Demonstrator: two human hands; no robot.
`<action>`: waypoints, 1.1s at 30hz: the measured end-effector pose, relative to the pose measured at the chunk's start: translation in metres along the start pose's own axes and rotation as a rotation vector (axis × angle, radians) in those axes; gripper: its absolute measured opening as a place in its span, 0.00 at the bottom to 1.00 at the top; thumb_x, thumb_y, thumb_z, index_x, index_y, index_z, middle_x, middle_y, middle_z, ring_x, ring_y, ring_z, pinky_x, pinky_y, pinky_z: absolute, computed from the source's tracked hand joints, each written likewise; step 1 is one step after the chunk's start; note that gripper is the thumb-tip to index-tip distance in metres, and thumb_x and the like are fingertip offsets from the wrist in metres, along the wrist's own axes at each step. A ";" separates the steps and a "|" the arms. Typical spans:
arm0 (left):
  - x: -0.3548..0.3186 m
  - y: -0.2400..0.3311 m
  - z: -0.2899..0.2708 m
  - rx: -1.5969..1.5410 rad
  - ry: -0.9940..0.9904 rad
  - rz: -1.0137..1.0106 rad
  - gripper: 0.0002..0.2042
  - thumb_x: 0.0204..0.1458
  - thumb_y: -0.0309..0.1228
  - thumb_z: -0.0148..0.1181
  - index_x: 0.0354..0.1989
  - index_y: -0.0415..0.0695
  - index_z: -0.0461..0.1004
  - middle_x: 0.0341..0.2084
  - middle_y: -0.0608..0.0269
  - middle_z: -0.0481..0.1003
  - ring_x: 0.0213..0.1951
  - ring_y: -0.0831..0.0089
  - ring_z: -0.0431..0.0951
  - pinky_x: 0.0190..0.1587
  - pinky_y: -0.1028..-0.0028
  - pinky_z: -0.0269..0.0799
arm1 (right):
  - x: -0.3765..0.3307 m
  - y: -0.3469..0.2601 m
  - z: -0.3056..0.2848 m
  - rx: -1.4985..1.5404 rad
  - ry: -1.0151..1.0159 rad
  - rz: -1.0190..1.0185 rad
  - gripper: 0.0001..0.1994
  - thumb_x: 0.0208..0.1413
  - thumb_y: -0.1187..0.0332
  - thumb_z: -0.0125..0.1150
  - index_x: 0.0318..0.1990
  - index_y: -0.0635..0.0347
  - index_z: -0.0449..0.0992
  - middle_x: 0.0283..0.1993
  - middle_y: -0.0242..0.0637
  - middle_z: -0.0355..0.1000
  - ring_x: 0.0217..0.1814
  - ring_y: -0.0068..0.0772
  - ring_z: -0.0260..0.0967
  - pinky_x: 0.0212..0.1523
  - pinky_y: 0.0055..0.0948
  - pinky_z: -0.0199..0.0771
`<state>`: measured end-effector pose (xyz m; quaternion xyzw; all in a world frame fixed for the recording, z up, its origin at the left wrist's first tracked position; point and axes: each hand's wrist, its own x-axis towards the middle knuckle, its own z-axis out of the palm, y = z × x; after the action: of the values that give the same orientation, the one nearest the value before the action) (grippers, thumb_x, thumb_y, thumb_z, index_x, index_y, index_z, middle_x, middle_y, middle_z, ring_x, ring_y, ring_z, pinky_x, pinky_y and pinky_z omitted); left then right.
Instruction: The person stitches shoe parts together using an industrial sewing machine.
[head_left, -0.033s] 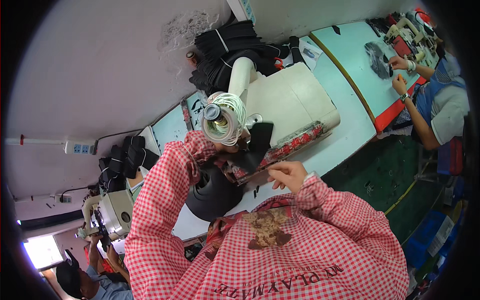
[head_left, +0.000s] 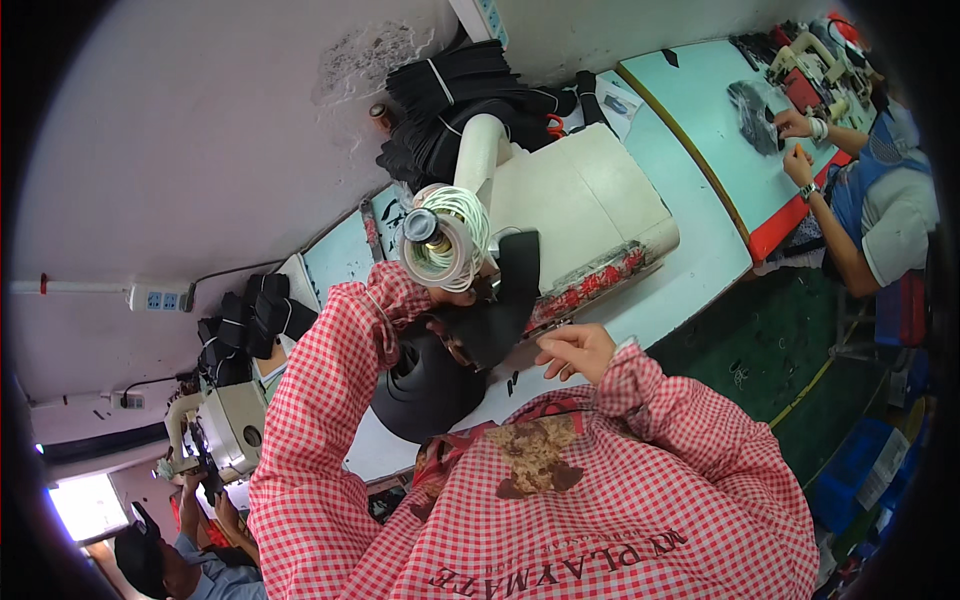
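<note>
A cream sewing machine point(head_left: 575, 200) stands before me, a cone of white cord point(head_left: 460, 225) on its head. A wide black strip point(head_left: 515, 285) curves from beside the machine head down toward a rolled black bundle point(head_left: 425, 390) by my left sleeve. My left hand point(head_left: 455, 297) reaches in under the cone; its fingers are mostly hidden, and their grip does not show. Right of the strip, apart from it, my right hand point(head_left: 578, 352) hovers near the table edge. Its fingers are loosely bent and slightly apart, with nothing visible in them; one wears a ring.
Tied stacks of black strips point(head_left: 450, 85) lie behind the machine; more black bundles point(head_left: 250, 315) are at the left. Red-handled scissors point(head_left: 556, 126) rest near the stack. Co-workers sit at the right point(head_left: 890, 200) and lower left point(head_left: 185, 560), each by a sewing machine. Blue bins point(head_left: 860, 465) stand at right.
The black strip has shifted slightly left and now bends in a smoother curve beside the machine head. My right hand has barely moved.
</note>
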<state>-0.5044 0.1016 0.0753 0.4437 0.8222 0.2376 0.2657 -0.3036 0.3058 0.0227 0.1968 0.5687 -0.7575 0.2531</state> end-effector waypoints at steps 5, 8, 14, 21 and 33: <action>0.007 0.015 -0.002 0.258 0.155 0.337 0.12 0.52 0.32 0.55 0.40 0.37 0.73 0.27 0.61 0.75 0.25 0.78 0.72 0.31 0.76 0.68 | -0.003 -0.034 -0.026 -0.126 0.008 -0.188 0.16 0.55 0.62 0.56 0.44 0.67 0.73 0.37 0.41 0.74 0.36 0.28 0.73 0.34 0.24 0.72; 0.005 0.031 0.000 -0.211 -0.021 -0.045 0.12 0.51 0.31 0.55 0.42 0.37 0.72 0.25 0.60 0.74 0.21 0.78 0.70 0.24 0.77 0.66 | 0.020 -0.093 -0.036 -0.559 0.114 -0.558 0.17 0.50 0.60 0.61 0.38 0.67 0.74 0.28 0.38 0.75 0.29 0.24 0.70 0.32 0.25 0.70; -0.035 0.031 0.034 -0.966 -0.160 -0.659 0.20 0.58 0.40 0.44 0.52 0.37 0.63 0.32 0.47 0.74 0.15 0.71 0.71 0.15 0.76 0.67 | 0.027 -0.158 -0.016 -0.970 0.250 -0.534 0.17 0.48 0.59 0.57 0.37 0.65 0.74 0.28 0.47 0.74 0.30 0.39 0.73 0.35 0.31 0.72; -0.051 0.041 0.070 -1.254 -0.067 -0.645 0.17 0.58 0.39 0.45 0.42 0.34 0.67 0.23 0.51 0.75 0.14 0.66 0.74 0.15 0.73 0.70 | -0.035 -0.060 -0.016 -0.355 0.343 -0.490 0.12 0.48 0.69 0.58 0.39 0.67 0.75 0.29 0.39 0.75 0.30 0.22 0.70 0.34 0.25 0.71; -0.012 0.050 0.038 -0.787 -0.007 -0.642 0.14 0.56 0.35 0.44 0.29 0.36 0.70 0.13 0.59 0.71 0.09 0.72 0.69 0.13 0.75 0.64 | -0.063 -0.046 -0.017 -0.043 0.204 -0.064 0.11 0.55 0.68 0.53 0.37 0.71 0.72 0.28 0.39 0.73 0.23 0.29 0.74 0.22 0.24 0.70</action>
<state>-0.4442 0.1221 0.0804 0.0355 0.7644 0.4342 0.4752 -0.2813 0.3422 0.0903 0.2491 0.6139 -0.7287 0.1736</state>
